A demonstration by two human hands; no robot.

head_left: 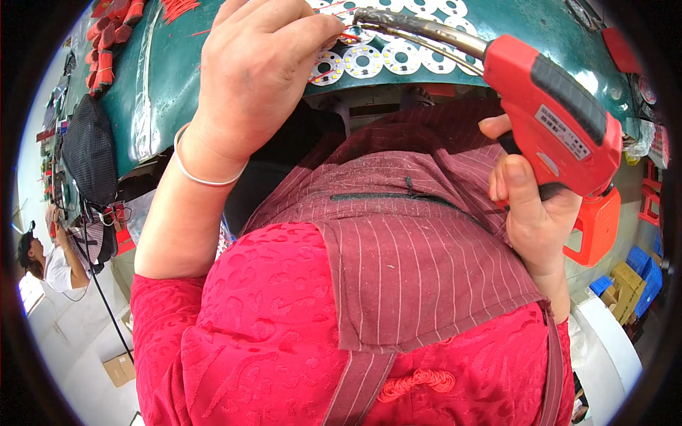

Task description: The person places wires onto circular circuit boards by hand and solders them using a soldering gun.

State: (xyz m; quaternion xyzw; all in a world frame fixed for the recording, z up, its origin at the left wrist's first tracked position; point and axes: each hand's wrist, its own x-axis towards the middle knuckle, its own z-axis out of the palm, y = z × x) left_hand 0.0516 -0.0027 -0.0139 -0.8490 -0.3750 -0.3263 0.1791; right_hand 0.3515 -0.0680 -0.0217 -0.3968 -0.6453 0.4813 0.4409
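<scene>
My right hand [529, 192] grips the handle of a red and black soldering gun [558, 106], whose long metal barrel points left across the table. Under its tip lie rows of round white LED boards [364, 62], each with a hole in the middle and small yellow chips. With fingertips pinched together, my left hand [266, 67] is at the left end of these boards, holding a thin red wire [348, 35] close to the gun's tip. A thin feed tube runs beneath the barrel. Whether the tip touches a board is hard to tell.
The boards lie on a green table [177, 78]. Bundles of red wire [105, 53] and loose red wires [177, 8] are at the far left. A black mesh chair back [90, 149] stands left of the table, a red stool [595, 227] at the right. Another person [57, 259] sits far left.
</scene>
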